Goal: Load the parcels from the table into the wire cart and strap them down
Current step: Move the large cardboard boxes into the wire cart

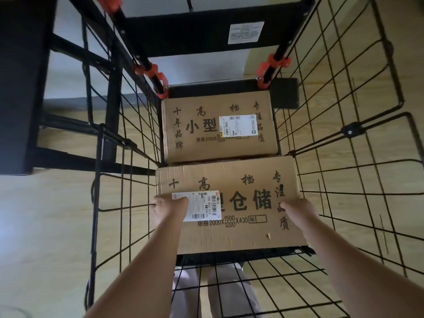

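Your near box [229, 237]: brown, black lettering, white label [202, 206]
Far box [206, 148]: the same
Your cart [99, 171]: black grid
Clamps [274, 63]: orange
Floor [46, 214]: pale wood

We look down into a plain indoor parcel-handling room: pale wood-look floor [46, 226], a black-framed desk [20, 88], a wire cart [351, 131], and cardboard boxes [218, 150] bearing barcoded shipping labels [238, 125].
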`<state>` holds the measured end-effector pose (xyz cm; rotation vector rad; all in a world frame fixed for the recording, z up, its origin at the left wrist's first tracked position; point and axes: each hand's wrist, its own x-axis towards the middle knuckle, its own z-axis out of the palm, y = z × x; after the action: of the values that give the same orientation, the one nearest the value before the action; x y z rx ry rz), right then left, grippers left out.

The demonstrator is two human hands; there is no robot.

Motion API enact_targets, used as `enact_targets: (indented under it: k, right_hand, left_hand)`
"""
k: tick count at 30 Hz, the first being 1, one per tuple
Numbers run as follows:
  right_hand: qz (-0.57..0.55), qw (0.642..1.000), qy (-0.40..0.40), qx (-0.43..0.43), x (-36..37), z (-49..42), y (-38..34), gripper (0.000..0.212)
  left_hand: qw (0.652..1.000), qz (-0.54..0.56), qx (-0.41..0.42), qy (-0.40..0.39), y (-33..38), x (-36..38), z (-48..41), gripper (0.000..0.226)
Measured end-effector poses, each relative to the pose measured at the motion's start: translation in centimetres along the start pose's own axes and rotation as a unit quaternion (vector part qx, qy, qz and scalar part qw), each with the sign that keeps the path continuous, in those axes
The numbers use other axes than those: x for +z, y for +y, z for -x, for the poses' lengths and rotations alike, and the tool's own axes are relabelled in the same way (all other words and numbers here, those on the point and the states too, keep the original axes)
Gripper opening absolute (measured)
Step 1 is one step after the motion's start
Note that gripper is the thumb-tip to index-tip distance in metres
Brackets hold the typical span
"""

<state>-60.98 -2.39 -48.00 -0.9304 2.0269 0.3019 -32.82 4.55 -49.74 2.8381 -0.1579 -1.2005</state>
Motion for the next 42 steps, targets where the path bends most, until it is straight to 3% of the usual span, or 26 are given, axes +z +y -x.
enact_targets:
  k: [10,14,19,23,29,34,42]
  right_hand:
    - [-0.039,0.999,0.017,0.010,-0.1,-0.7,0.2,0.022]
    - [-0.043,0.999,0.026,0.011,0.2,-0.8,0.4,0.015]
    - [-0.027,0.995,0.100,0.002,-1.0,-0.3,0.0,0.032]
    - [-0.060,0.988,0.130,-0.054,-3.5,-0.7,-3.1,0.045]
    - [-0.128,0.973,0.139,-0.135,-6.2,-3.0,-10.7,0.043]
    - [-0.147,0.968,0.132,-0.152,-6.3,-6.3,-14.9,0.042]
    - [-0.135,0.959,0.129,-0.214,-4.0,-10.0,-18.1,0.055]
  left_hand:
    - [0.999,0.033,-0.006,0.001,0.3,0.0,0.2,0.062]
    - [1.000,0.030,-0.005,0.001,0.4,-0.1,0.4,0.058]
    - [0.997,0.008,0.064,0.041,0.9,-0.2,1.4,0.061]
    - [0.989,0.041,0.116,0.082,4.9,-2.1,1.9,0.066]
    - [0.979,0.103,0.149,0.090,11.7,-4.9,-0.6,0.056]
    - [0.964,0.132,0.216,0.083,15.6,-5.2,-3.6,0.071]
    - [0.964,0.125,0.219,0.082,16.9,-5.1,-8.3,0.089]
